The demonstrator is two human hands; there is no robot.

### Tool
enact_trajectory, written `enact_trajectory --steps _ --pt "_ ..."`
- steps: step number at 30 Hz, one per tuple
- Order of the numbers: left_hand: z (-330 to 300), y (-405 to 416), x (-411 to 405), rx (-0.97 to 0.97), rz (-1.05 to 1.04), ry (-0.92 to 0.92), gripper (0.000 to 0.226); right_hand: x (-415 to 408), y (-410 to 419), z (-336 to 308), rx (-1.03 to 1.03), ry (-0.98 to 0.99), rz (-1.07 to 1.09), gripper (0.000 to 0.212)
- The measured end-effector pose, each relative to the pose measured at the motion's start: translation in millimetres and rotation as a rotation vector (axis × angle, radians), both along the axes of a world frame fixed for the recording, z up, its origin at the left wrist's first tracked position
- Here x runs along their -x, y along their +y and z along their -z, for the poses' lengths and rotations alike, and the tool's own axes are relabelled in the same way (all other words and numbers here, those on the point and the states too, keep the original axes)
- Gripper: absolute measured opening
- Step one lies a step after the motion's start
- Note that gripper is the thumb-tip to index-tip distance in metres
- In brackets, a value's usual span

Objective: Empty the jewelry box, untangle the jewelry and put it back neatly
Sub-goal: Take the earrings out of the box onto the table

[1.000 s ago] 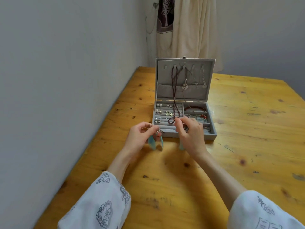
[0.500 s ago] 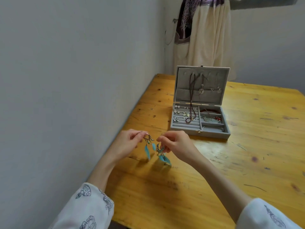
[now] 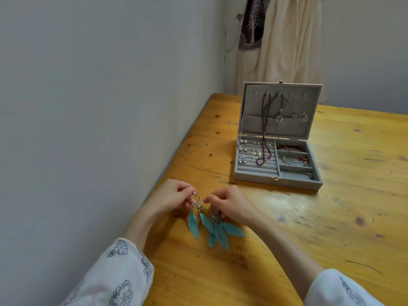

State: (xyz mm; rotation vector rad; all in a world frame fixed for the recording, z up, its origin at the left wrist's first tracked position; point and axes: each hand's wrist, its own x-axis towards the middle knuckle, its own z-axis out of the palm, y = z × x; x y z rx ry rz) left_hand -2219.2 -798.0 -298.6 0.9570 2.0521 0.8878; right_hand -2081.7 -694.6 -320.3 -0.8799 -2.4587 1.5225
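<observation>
A grey jewelry box (image 3: 254,176) stands open on the wooden table (image 3: 331,217), its lid upright. Necklaces hang inside the lid, and a dark beaded necklace (image 3: 263,138) drapes down onto the ring rolls. Small earrings and bracelets lie in the compartments. In front of the box, near the table's left edge, my left hand (image 3: 170,198) pinches a gold hoop earring with blue feathers (image 3: 196,200). My right hand (image 3: 229,205) pinches a second feather earring (image 3: 217,228), whose blue feathers lie on the table. The two earrings touch and look tangled together.
A grey wall (image 3: 88,107) runs close along the table's left edge. A cream garment (image 3: 287,40) hangs behind the box at the far corner. Bare wood stretches to the right of the box and of my hands.
Both hands drew the feather earrings away from the box toward the table's near left edge and lowered them; the feathers now spread on the wood.
</observation>
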Motion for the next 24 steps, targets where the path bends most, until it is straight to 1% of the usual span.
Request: enact_trajectory --steps 3,5,8,11,14,17,19,20,22,24 --pt "9 18 12 0.023 -0.006 0.1 0.014 13 12 7 -0.075 0.06 0.127 0.015" --pt "11 31 19 0.008 -0.038 0.128 0.012 24 20 10 -0.049 0.1 0.205 0.012" --pt "12 49 26 0.013 -0.045 0.123 0.004 41 29 13 -0.085 0.096 0.267 0.018" --pt "19 62 36 0.028 -0.057 0.155 0.015 57 36 12 -0.133 0.014 0.336 0.028" --pt "30 71 45 0.052 -0.098 0.243 0.017 68 40 13 -0.134 -0.056 0.372 0.024" --pt "39 72 44 0.008 -0.173 0.315 0.017 74 39 16 -0.154 -0.063 0.418 0.021" --pt "44 68 37 -0.023 -0.201 0.436 0.017 74 37 18 -0.163 -0.052 0.442 0.02" --pt "45 66 32 -0.039 -0.207 0.494 0.022 72 36 19 -0.168 -0.038 0.448 0.021" --pt "44 62 27 -0.066 -0.212 0.542 0.028 66 34 21 -0.155 0.022 0.45 0.024" --pt "45 61 27 -0.082 -0.207 0.55 0.029 54 31 20 -0.107 0.132 0.435 0.026"
